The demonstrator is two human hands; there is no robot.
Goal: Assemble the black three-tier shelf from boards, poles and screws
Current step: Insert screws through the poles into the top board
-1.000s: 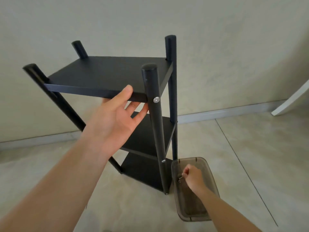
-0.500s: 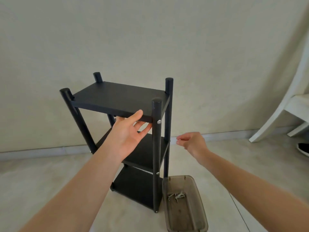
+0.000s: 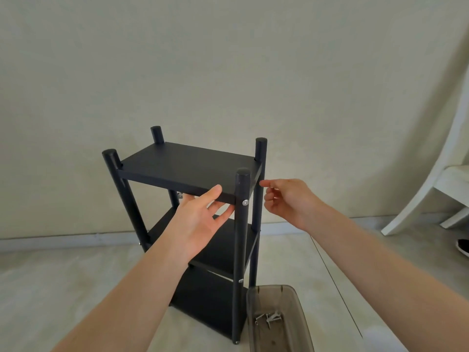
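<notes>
The shelf [image 3: 193, 224] stands upright on the floor [image 3: 63, 288] by the wall, all three boards seated between four poles. The left hand [image 3: 200, 219] grips the front edge of the top board [image 3: 187, 168], thumb on top and fingers curled beneath, as it did a second ago. The right hand [image 3: 286, 199] has changed most: a second ago it was down in the tray [image 3: 276, 321] picking among the screws [image 3: 269, 319]; now it is raised beside the rear right pole [image 3: 259, 189], its fingertips [image 3: 264, 183] pinched together just beside the pole at top-board height. It most likely pinches a screw, though none is visible between the fingers. The front right pole [image 3: 241, 224] already carries a silver screw head [image 3: 245, 202] at that height. So the fetch seems done, and the next step is probably to fasten the top board's rear right corner. The tray sits on the floor just right of the shelf's foot, several screws left inside. A white chair [image 3: 444, 189] stands well apart at the right.
</notes>
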